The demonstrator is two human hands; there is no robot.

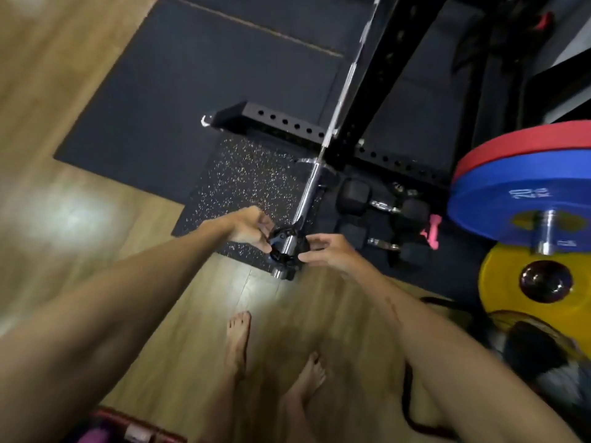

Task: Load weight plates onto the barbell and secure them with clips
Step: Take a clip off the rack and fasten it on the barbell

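Note:
The chrome barbell (309,187) runs from the black rack down toward me, its sleeve end near the frame's middle. A black clip (282,247) sits around that sleeve end. My left hand (249,227) grips the clip's left side with curled fingers. My right hand (326,251) pinches its right side between thumb and fingers. No plate shows on this sleeve. A blue plate (511,199), a red plate (518,145) behind it and a yellow plate (505,282) hang on storage pegs at the right.
Black hex dumbbells (380,212) and a small pink dumbbell (430,233) lie on the dark mat right of the sleeve. The black rack base (287,121) crosses behind the bar. My bare feet (271,356) stand on the wooden floor below. A dark cord (411,394) lies at lower right.

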